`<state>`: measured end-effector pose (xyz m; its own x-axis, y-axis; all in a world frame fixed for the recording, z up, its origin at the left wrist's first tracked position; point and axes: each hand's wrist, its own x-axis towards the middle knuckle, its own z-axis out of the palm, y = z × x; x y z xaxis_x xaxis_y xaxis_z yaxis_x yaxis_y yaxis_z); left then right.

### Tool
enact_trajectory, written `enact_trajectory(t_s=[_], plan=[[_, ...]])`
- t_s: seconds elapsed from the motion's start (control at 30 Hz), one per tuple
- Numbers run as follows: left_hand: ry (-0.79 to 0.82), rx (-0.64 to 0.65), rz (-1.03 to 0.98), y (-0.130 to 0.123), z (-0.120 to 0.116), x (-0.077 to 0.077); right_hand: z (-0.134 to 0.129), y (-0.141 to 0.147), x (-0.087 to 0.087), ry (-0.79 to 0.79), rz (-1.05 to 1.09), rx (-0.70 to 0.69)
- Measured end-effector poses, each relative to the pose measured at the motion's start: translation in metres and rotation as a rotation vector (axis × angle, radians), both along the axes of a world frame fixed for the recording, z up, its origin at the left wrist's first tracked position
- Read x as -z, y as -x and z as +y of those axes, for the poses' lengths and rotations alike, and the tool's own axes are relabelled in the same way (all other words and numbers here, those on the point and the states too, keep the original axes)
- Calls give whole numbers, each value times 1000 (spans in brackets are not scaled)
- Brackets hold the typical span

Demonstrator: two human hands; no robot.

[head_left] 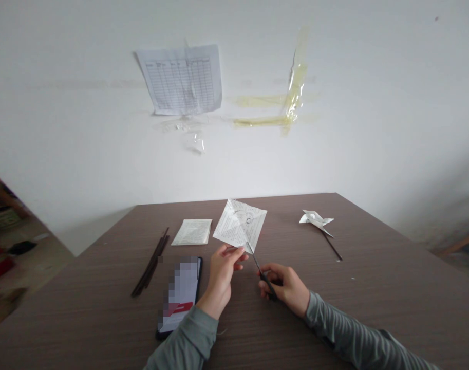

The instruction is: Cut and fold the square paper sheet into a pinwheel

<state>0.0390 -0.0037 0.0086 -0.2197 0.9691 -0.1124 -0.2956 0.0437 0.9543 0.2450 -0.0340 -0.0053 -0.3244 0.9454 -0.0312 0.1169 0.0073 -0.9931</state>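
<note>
A square of printed paper (240, 222), with fold creases running across it, is pinched at its lower edge by my left hand (223, 270). My right hand (282, 285) is closed round the dark handles of a pair of scissors (262, 273). The scissors' blades meet the paper at its lower corner, close to my left fingertips. To the left lies a stack of similar printed paper squares (192, 232). A paper pinwheel (316, 220) on a thin dark stick rests at the right of the table.
Several dark sticks (151, 264) lie on the left of the brown table (357, 318). A phone (180, 295) with a lit, partly blurred screen is beside my left forearm. A printed sheet (180, 79) and strips of yellowed tape (292, 100) are on the white wall behind.
</note>
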Motion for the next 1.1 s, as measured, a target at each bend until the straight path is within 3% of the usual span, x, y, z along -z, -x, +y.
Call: enact_trajectory(t_s=[0.73,1.1], plan=[[10,16,59,-3,-2,-2,-2,3,-7,-16,-2,45],[7,6,43,-3,-2,-1,5,2,9,-53,22,16]])
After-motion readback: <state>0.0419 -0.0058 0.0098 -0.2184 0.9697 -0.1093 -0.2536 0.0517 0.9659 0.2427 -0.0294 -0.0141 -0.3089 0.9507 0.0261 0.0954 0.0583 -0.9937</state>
